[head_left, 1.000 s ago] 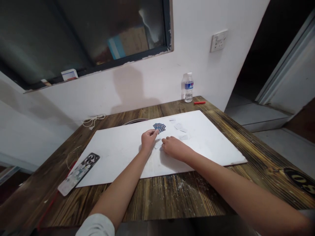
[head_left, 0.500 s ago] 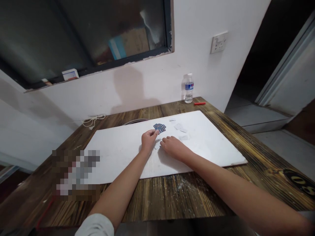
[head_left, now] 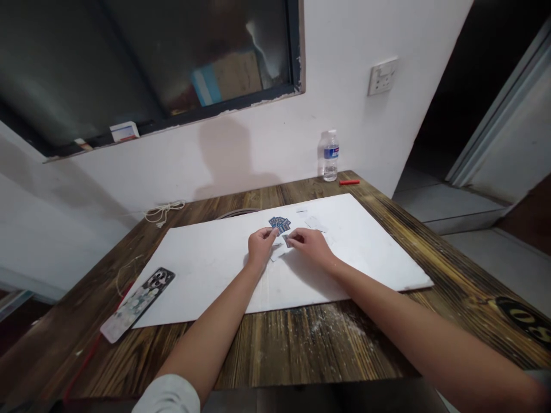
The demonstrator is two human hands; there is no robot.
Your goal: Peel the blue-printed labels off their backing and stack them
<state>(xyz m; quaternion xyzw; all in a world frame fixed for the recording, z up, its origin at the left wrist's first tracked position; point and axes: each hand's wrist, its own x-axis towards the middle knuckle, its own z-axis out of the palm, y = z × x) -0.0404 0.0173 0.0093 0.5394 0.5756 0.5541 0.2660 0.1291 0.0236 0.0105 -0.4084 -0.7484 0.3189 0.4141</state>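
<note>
My left hand (head_left: 260,245) is closed on a fan of small dark-blue patterned cards (head_left: 279,223), pinched between thumb and fingers. Just right of it, my right hand (head_left: 310,244) pinches a single small dark card (head_left: 287,240) by its edge, close beside the fan. Both hands are over a white board (head_left: 206,269). A pale card (head_left: 278,252) lies on the board below the hands. Beyond my right hand lie several whitish cards (head_left: 313,222), too pale to read.
A phone in a patterned case (head_left: 138,307) lies across the board's left edge. Behind the board are a white cord (head_left: 163,211), a water bottle (head_left: 330,158) and a red stick-like item (head_left: 349,182). The wooden table (head_left: 310,355) meets a wall.
My right hand has risen from the board toward the fan, with a small card now showing in its fingers. My left hand stays almost where it was.
</note>
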